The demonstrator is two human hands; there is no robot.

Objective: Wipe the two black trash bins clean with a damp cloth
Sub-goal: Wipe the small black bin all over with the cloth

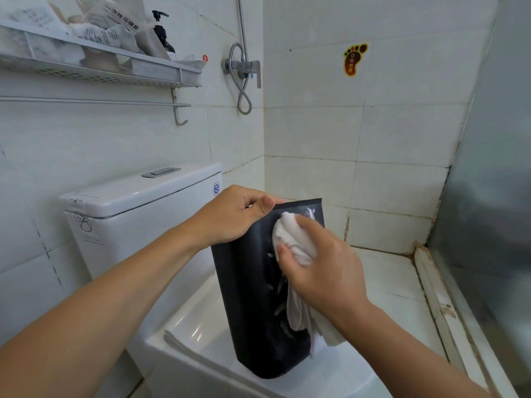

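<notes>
one black trash bin [253,297] is what we see, standing a little tilted on the closed toilet lid [201,334], its base near the lid's front edge and its open top leaning away toward the tiled corner. we count no second bin in view.

left hand [230,216]: grips the bin's top rim at the near left corner, thumb on the outer face, fingers [253,196] curled over the edge.

right hand [324,268]: fingers curled round a bunched white cloth [293,237], pressing it to the bin's front face just below the rim; the cloth's loose tail hangs down along the right edge. wet streaks show on the face beside it.

cistern [138,205]: just behind and left of the bin, close to the left hand.

open room: bare floor tiles [396,280] to the right, up to the shower sill [434,285]. overhead, a wall shelf [97,67] with a pump bottle [163,33], well apart from both hands.
</notes>
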